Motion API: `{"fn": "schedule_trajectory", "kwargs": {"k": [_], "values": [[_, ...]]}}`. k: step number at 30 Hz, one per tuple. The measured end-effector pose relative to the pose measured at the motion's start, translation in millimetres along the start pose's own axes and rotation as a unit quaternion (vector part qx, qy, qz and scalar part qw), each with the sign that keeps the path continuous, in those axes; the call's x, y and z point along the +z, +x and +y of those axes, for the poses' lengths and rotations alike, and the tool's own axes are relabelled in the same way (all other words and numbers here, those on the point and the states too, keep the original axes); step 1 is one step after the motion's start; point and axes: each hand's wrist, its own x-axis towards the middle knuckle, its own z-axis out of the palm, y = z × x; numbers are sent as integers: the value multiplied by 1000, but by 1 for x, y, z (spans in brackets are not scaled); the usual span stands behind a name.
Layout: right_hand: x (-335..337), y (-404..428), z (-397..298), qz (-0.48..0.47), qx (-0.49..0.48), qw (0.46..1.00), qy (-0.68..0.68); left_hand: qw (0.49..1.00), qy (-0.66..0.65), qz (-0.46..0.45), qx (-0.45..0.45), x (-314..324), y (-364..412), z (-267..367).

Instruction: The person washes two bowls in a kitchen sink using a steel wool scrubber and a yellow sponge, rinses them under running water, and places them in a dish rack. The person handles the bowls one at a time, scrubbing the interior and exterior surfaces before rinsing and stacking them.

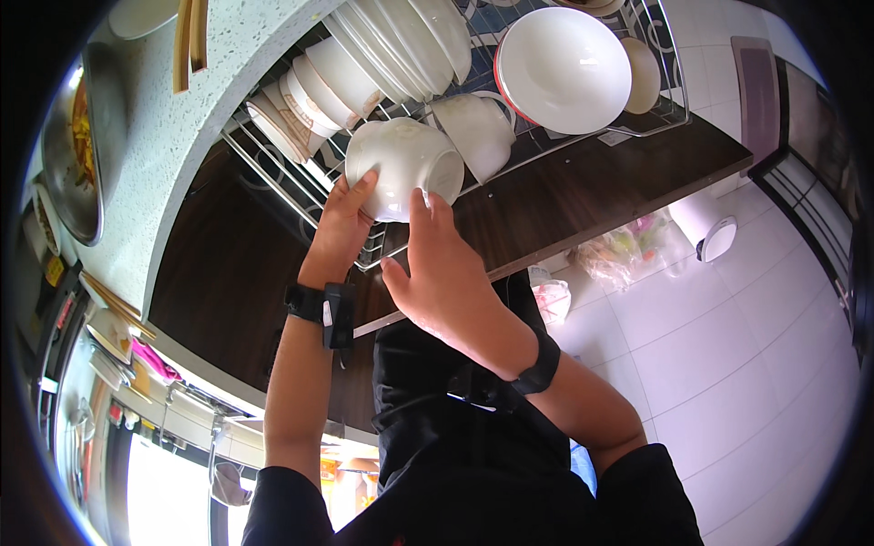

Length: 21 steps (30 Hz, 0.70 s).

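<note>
A white ceramic bowl (403,164), tilted with its foot towards the right, is at the near edge of a wire dish rack (273,184). My left hand (346,218) grips its rim side, thumb on the outer wall. At the bowl's foot, my right hand (444,273) has its fingertips against or just in front of the wall; the hand is spread, with the thumb apart. Just right of that bowl rests a white scalloped bowl or cup (478,130). Patterned bowls (314,95) and white plates (403,48) stand in the rack behind.
The rack sits in a pulled-out dark drawer (580,177). A large white bowl (563,68) lies at its right. On the speckled countertop (136,191) are a metal dish of food (85,150) and wooden chopsticks (190,41). Plastic bags (621,252) lie on the tiled floor.
</note>
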Motion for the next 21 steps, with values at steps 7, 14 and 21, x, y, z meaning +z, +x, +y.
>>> {"fn": "schedule_trajectory", "kwargs": {"k": [7,14,21], "values": [[15,10,2,-11,0,999,-46,994,-80,-41,-67,-19,32,-25],[22,29,22,26,-53,998,-37,988,-100,40,-112,-1,45,-31],[29,37,37,29,-36,985,-164,976,206,51,-41,28,43,-16]]}}
